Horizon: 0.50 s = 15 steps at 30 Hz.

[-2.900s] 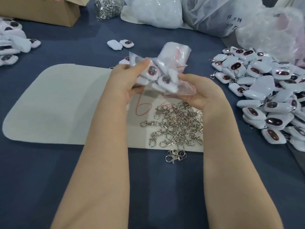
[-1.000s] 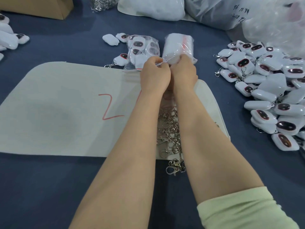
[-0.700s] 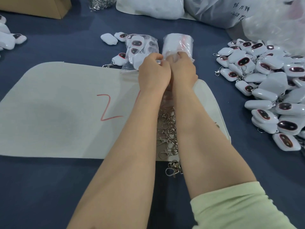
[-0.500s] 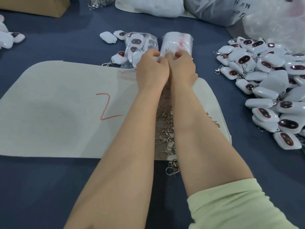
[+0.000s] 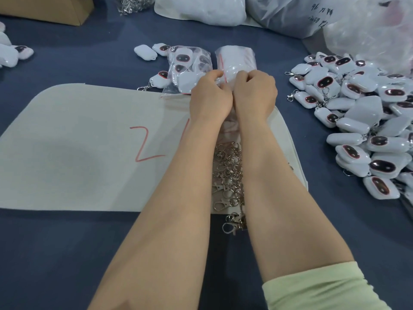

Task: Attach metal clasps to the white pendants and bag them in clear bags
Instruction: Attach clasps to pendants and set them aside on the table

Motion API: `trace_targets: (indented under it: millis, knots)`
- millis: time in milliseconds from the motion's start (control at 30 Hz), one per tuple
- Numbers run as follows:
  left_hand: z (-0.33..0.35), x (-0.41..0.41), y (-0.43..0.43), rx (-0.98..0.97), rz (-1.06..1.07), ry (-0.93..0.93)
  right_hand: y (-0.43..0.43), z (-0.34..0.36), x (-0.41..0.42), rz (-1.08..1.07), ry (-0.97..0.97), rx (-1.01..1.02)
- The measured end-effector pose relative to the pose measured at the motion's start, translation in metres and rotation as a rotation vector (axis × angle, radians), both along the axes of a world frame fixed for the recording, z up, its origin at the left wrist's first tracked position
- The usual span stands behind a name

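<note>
My hands are together at the far edge of the white mat (image 5: 78,142), knuckles almost touching. The left hand (image 5: 210,97) and the right hand (image 5: 254,92) both have their fingers curled, pinching the near end of the bundle of clear bags (image 5: 237,59). That bundle lies on the blue tabletop (image 5: 67,253) just past the mat's far edge. I cannot tell whether I have one bag or several between my fingers, because my knuckles hide them.

Just beyond the mat's far edge, touching the bundle's left side, lies a filled clear bag (image 5: 190,66) with white pendants inside, its mouth reaching onto the mat. A single pendant with a clasp (image 5: 159,80) lies against that bag, just off the mat's far edge. Two loose pendants (image 5: 145,52) lie farther out from the mat.

The metal clasps (image 5: 228,171) lie heaped on the mat's right part, showing between my forearms, and a few spill over its near edge onto the tabletop. A red mark (image 5: 145,144) is drawn near the mat's middle.

Off the mat's right edge, a big pile of white pendants (image 5: 362,121) covers the tabletop, several with clasps showing. Well past the mat's far left corner stands a cardboard box (image 5: 55,7). A pale green sleeve (image 5: 317,287) covers my right upper arm.
</note>
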<state>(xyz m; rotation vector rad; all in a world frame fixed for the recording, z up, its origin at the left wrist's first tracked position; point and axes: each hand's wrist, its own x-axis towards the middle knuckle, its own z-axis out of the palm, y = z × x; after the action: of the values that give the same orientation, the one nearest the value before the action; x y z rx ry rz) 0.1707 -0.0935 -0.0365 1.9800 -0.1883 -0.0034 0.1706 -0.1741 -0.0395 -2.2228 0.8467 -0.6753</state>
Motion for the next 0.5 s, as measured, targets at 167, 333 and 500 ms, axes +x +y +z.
trace_targets:
  millis: [167,333,500]
  knots:
    - [0.003,-0.002,-0.005,-0.083,-0.077,0.072,0.001,0.01,-0.013,0.076,-0.058,0.009]
    - [-0.003,-0.004,-0.008,-0.256,-0.05,0.184,-0.001,0.011,-0.027,0.082,-0.092,0.162]
    - [-0.003,-0.005,-0.011,-0.408,-0.092,0.283,0.004,0.035,-0.031,0.301,-0.263,0.226]
